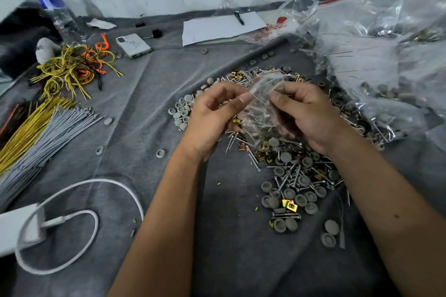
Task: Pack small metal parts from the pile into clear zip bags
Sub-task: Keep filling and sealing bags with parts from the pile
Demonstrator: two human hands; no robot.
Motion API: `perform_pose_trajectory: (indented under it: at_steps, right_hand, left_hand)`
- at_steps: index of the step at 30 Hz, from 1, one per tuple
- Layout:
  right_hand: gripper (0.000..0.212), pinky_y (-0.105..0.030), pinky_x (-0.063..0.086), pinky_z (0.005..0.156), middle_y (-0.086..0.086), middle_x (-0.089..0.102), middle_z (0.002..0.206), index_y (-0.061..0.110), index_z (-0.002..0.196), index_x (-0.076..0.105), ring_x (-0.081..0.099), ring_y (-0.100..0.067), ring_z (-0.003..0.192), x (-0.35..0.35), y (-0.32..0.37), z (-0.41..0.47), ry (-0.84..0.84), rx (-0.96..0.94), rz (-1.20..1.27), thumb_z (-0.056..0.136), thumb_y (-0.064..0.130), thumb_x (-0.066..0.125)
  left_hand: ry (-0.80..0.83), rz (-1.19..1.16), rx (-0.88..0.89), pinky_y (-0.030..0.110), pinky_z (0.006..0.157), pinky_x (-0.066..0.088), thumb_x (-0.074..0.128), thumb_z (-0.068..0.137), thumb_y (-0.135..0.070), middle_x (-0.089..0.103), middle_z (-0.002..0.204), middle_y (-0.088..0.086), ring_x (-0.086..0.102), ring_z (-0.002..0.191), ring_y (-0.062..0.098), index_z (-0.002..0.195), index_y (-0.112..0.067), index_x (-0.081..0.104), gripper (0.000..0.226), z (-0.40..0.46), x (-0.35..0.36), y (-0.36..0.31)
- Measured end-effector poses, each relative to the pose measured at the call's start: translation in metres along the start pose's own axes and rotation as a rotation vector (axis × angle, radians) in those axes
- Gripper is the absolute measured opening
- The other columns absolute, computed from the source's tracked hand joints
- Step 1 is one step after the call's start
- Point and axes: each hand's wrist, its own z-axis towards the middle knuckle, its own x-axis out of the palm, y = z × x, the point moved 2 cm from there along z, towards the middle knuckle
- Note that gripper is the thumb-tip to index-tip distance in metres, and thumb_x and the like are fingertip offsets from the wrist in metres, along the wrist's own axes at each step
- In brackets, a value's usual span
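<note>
A small clear zip bag [261, 106] with screws and grey caps inside hangs between both hands above the pile. My left hand [212, 116] pinches its upper left edge with thumb and forefinger. My right hand [306, 116] pinches the upper right edge and cups the bag's side. The pile of screws, grey round caps and brass clips [294, 176] spreads on the grey cloth under and in front of the hands.
A heap of filled clear bags [386, 55] lies at the right. Yellow and grey cable ties [43, 125], tangled wires [72, 67], a phone [133, 45], a water bottle [54, 11], paper with a pen [222, 26] and a white charger cable [79, 224] surround the cloth.
</note>
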Motion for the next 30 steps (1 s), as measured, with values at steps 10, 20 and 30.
perform_pose_trajectory:
  at_steps: [10, 20, 30]
  right_hand:
    - [0.028, -0.019, 0.032, 0.037, -0.004, 0.056, 0.056, 0.022, 0.080, 0.070, 0.043, -0.015, 0.039, 0.000, 0.000, 0.000, 0.030, 0.002, -0.058, 0.105, 0.017, 0.057]
    - [0.020, -0.017, 0.032, 0.033, 0.002, 0.058, 0.056, 0.021, 0.086, 0.070, 0.045, -0.008, 0.034, 0.003, 0.005, -0.004, 0.026, -0.023, -0.040, 0.103, 0.018, 0.059]
    - [0.025, -0.026, 0.050, 0.051, -0.004, 0.071, 0.072, 0.020, 0.083, 0.070, 0.065, -0.013, 0.056, -0.005, -0.002, 0.003, -0.292, 0.015, 0.009, 0.104, 0.031, 0.060]
  left_hand:
    - [0.009, -0.067, -0.050, 0.019, 0.048, 0.035, 0.058, 0.097, -0.026, 0.067, 0.070, -0.006, 0.052, 0.056, 0.005, 0.074, -0.018, 0.075, 0.030, 0.002, 0.002, 0.003]
    - [-0.283, 0.283, 0.121, 0.039, 0.060, 0.051, 0.061, 0.101, -0.043, 0.059, 0.066, 0.002, 0.057, 0.064, 0.017, 0.076, -0.010, 0.058, 0.041, 0.003, -0.004, 0.002]
    - [0.160, -0.194, -0.416, 0.032, 0.061, 0.065, 0.078, 0.082, -0.015, 0.076, 0.092, 0.020, 0.077, 0.069, 0.027, 0.115, 0.000, 0.056, 0.042, -0.011, 0.010, -0.003]
